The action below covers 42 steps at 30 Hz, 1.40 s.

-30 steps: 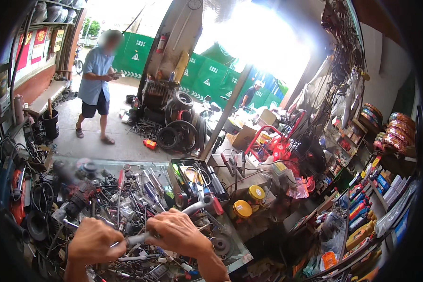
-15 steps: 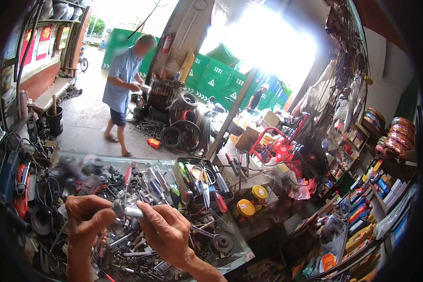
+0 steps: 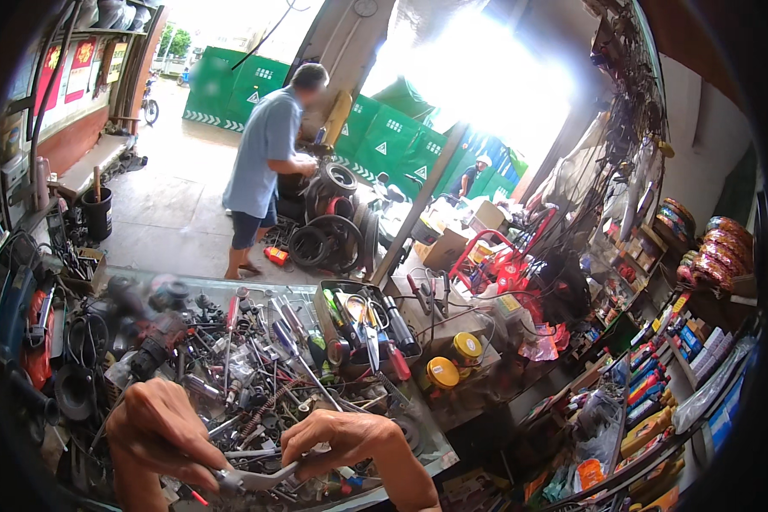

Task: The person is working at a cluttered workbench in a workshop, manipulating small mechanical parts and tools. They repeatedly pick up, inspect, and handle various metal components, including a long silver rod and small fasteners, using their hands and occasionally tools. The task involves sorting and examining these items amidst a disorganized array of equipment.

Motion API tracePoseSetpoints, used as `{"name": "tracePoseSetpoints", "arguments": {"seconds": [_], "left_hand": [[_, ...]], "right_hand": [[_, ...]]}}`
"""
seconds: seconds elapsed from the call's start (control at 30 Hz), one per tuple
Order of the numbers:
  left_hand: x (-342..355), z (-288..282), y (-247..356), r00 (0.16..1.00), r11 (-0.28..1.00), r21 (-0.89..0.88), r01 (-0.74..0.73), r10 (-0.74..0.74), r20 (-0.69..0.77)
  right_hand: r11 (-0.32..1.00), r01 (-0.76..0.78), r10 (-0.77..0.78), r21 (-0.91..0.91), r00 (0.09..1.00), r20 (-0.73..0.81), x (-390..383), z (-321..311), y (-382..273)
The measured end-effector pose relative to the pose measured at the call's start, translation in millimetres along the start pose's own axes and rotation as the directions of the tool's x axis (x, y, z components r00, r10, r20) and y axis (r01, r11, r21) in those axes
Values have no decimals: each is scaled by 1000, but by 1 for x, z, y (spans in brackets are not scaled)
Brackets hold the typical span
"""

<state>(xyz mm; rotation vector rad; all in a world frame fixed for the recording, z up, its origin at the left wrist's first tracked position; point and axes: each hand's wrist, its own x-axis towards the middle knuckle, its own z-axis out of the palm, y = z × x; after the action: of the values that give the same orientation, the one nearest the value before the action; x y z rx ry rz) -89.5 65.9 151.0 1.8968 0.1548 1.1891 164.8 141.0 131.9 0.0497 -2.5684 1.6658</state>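
Note:
Low in the view, near the front edge of the bench, both hands grip one small grey metal part (image 3: 260, 480) with a curved, flat arm; its exact kind is unclear. My left hand (image 3: 164, 427) pinches one end between thumb and fingers. The other end is pinched by my right hand (image 3: 337, 439), its fingers bent over it from above. Beneath and around them lies a dense litter of screws, sockets, springs and rods. A coil spring (image 3: 269, 401) and a red-handled screwdriver (image 3: 231, 317) lie beyond the hands.
A tool tray (image 3: 326, 317) with scissors and pliers stands at the bench's far right. Two yellow-lidded jars (image 3: 443, 373) are beside it. Beyond the bench, a person in a blue shirt (image 3: 263, 149) stands by stacked tyres (image 3: 328, 239). Crowded shelves (image 3: 657, 410) line the right.
Both hands have come down and closer with the metal part, which is now turned differently. The person in blue has moved right, toward the tyres.

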Motion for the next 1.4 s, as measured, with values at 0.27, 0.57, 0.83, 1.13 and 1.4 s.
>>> {"name": "tracePoseSetpoints", "arguments": {"seconds": [0.27,0.57,0.83,1.13,1.4], "left_hand": [[-15,7,24,935,763,593,258,-351,45],[-6,14,-11,757,156,752,641,-295,-584],[0,12,5,638,931,179,319,-71,-767],[-26,-2,10,994,980,168,106,-107,-7],[-8,9,1,758,360,789,497,-623,-193]], "right_hand": [[566,-303,69,-767,944,-323,4,-9,-30],[89,-603,-224,-793,763,-606,18,5,-37],[738,-548,1,-394,585,-811,48,46,-14],[531,-339,-189,-777,846,-498,45,5,-10],[38,-601,-289,-798,758,-585,34,-14,-26]]}}
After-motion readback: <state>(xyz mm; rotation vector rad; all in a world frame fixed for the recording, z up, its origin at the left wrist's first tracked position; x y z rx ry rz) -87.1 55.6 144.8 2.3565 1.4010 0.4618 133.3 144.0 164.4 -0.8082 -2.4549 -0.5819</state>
